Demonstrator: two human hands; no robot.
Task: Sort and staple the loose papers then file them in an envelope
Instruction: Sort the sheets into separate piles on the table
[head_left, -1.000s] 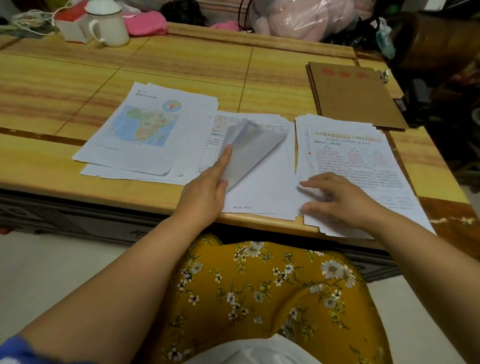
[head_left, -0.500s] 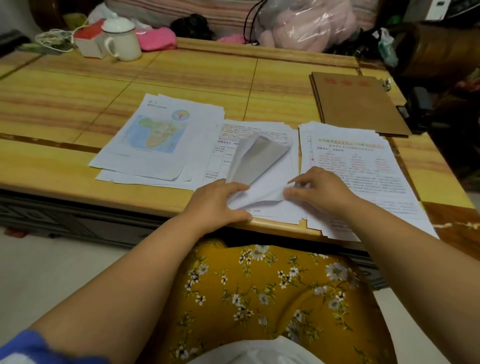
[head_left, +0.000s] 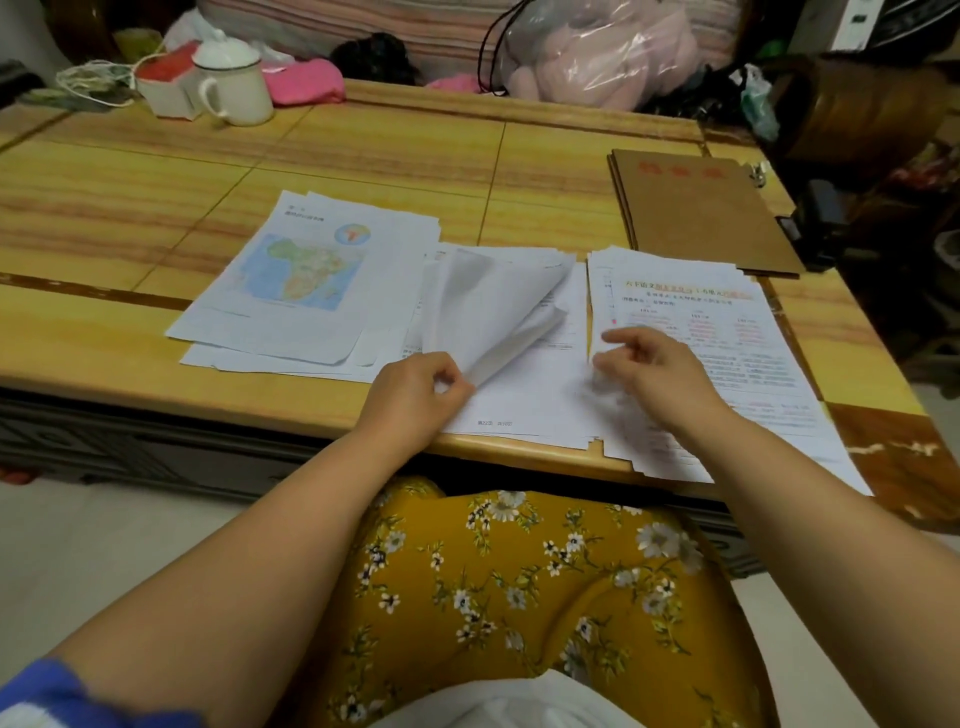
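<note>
Three piles of loose white papers lie along the table's near edge. The left pile shows a coloured map of Africa on top. In the middle pile, several top sheets are bent up and back. My left hand pinches the lower corner of those lifted sheets. The right pile carries red and yellow headings. My right hand hovers over its left edge, index finger stretched out, the other fingers loosely curled, holding nothing. A brown envelope with red characters lies flat at the far right.
A white lidded mug and a small white box stand at the table's far left, beside pink cloth and a cord. A dark object, partly hidden, sits by the envelope's right edge. Bags and clutter lie behind the table.
My left hand has gone from lying flat on the middle pile to pinching its lifted sheets, which now bend higher. My right hand let go of the middle pile and drew back right.
</note>
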